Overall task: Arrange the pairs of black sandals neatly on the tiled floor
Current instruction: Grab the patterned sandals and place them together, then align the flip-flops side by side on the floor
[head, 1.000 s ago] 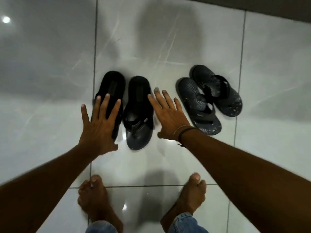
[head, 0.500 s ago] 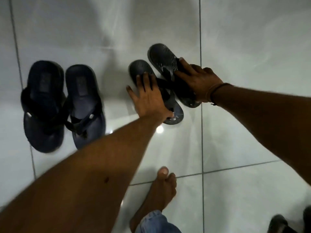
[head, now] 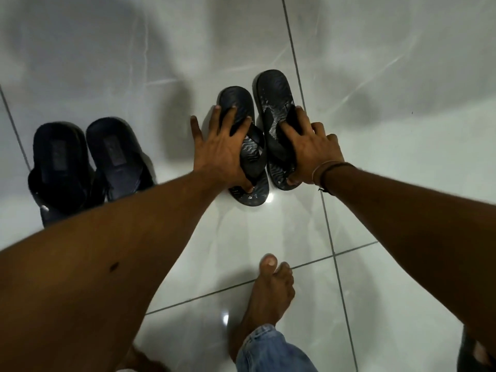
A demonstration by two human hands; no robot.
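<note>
Two pairs of black sandals lie on the glossy white tiled floor [head: 402, 130]. The left pair [head: 88, 162] rests side by side, partly covered by my left forearm. The right pair has wavy-patterned soles. My left hand [head: 222, 151] grips its left sandal [head: 241, 124] around the strap, thumb at the near edge. My right hand [head: 311, 149] grips its right sandal [head: 273, 103] over the strap. These two sandals lie close together and nearly parallel, toes pointing away from me.
My bare right foot [head: 265, 296] with a denim cuff stands on the tile below the sandals. Another dark sandal edge [head: 475, 350] shows at the bottom right corner. Grout lines cross the floor.
Both hands moved from the left pair to the right pair and took hold of it. The two patterned sandals have turned from slanted to nearly straight and parallel.
</note>
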